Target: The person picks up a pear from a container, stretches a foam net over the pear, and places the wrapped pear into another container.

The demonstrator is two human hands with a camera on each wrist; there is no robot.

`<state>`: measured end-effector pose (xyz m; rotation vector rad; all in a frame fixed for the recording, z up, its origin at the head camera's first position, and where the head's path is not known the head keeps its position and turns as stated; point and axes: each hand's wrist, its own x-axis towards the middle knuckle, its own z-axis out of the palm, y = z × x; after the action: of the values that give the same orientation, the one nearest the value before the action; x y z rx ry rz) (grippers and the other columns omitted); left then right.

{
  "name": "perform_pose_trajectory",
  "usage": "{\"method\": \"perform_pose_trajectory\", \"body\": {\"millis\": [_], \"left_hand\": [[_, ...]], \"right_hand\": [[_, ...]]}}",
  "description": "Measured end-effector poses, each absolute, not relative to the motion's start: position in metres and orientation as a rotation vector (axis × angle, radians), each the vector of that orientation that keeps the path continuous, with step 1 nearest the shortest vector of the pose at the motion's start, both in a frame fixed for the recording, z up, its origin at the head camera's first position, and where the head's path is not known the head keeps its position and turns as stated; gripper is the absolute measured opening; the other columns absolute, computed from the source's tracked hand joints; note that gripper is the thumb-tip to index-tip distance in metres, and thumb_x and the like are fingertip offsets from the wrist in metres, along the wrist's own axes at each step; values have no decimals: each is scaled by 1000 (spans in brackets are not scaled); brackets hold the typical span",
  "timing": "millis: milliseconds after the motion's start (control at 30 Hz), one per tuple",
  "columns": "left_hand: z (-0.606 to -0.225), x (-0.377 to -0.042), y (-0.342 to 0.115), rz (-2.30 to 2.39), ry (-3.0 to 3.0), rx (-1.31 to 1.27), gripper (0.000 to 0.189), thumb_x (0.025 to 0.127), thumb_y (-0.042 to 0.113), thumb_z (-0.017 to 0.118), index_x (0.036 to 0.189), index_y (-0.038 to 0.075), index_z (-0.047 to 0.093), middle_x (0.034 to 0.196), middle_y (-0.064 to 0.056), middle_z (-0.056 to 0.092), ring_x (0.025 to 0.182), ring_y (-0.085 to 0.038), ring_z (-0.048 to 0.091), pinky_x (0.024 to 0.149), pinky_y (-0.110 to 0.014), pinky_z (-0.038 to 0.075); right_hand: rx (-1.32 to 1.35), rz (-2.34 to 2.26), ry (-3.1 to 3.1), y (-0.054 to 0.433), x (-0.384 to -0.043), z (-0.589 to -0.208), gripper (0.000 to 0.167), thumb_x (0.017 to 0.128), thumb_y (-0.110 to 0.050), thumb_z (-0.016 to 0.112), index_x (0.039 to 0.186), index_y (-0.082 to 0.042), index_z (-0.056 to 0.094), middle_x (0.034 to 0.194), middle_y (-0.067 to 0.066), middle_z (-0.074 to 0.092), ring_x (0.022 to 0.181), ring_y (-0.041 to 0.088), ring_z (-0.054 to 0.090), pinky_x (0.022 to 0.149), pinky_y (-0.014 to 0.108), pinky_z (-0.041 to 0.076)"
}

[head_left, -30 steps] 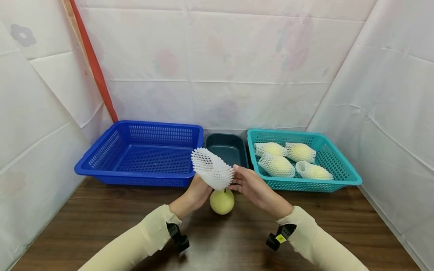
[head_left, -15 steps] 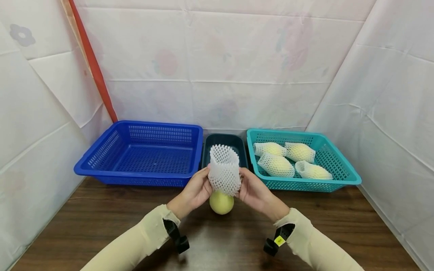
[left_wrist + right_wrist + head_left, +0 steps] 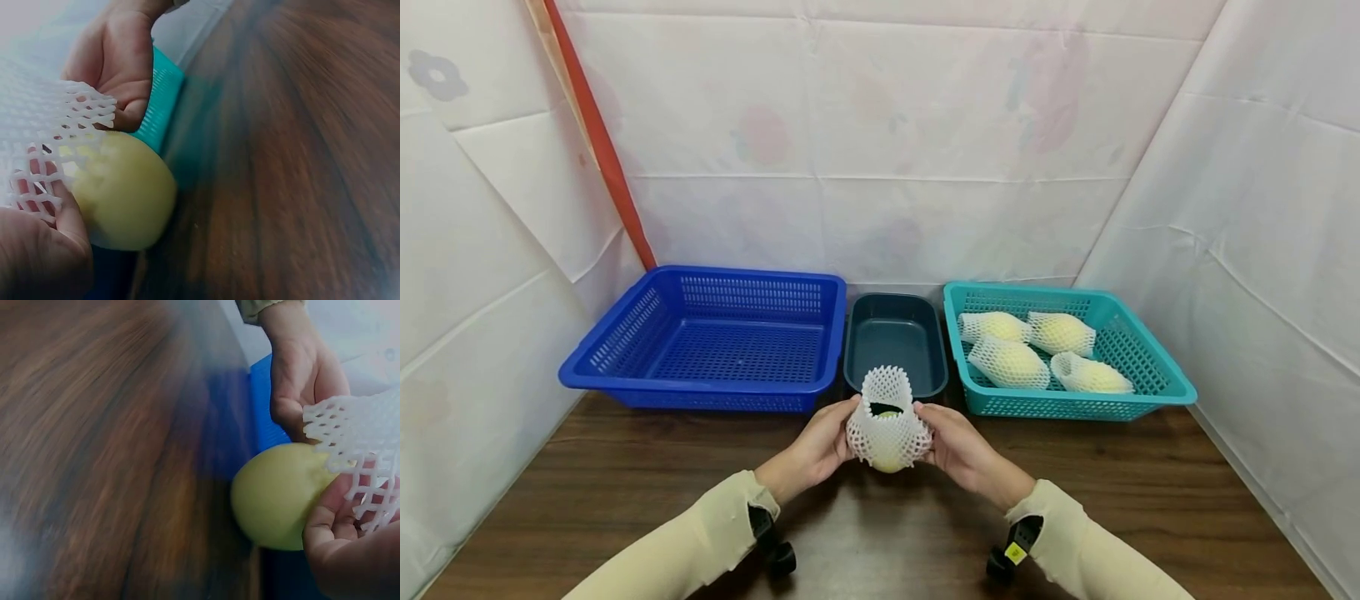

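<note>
A white foam net sleeve is stretched over the top and sides of a round, pale yellow-green pear on the wooden table. The pear's bare lower part shows below the mesh in both wrist views. At the sleeve's left side my left hand grips the mesh edge, some fingers inside it. My right hand holds the opposite side, its fingers curled in the mesh beside the pear. The upper end of the sleeve stands up, gaping, with the pear's top visible inside.
Behind the hands stands a small dark teal tray. To its left is a large blue basket. On its right, a turquoise basket holds several net-wrapped pears. White cloth walls enclose the back and sides.
Both hands swung the sleeve upright over the pear, spread its lower edge, and drew it down toward me around the fruit. The small tray behind is now more exposed.
</note>
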<state>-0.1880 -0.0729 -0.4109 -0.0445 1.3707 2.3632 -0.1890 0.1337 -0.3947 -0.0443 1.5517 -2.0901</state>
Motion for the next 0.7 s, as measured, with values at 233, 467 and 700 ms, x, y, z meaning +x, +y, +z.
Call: {"method": "perform_pose_trajectory", "body": {"millis": [233, 467, 700], "left_hand": [[-427, -188, -73, 2310, 1528, -92, 31, 104, 20, 38, 119, -6, 47, 85, -1, 63, 77, -12, 62, 66, -32, 51], [-438, -190, -71, 2248, 1656, -123, 33, 104, 21, 39, 119, -7, 47, 87, -3, 60, 77, -12, 60, 66, -32, 50], [-446, -191, -67, 2136, 1837, -172, 21, 103, 15, 37, 103, -1, 51, 80, -3, 55, 66, -12, 54, 58, -28, 46]], "right_hand": [[-32, -2010, 1722, 135, -192, -407, 25, 102, -23, 44, 111, -1, 53, 92, 4, 64, 80, 13, 63, 72, 32, 51], [10, -1936, 1857, 135, -195, -420, 28, 102, -22, 45, 113, 3, 50, 84, 3, 61, 71, 11, 60, 65, 30, 51], [-8, -1896, 2031, 133, -198, -433, 18, 101, -11, 40, 106, 2, 50, 74, 2, 52, 60, 9, 51, 56, 27, 46]]}}
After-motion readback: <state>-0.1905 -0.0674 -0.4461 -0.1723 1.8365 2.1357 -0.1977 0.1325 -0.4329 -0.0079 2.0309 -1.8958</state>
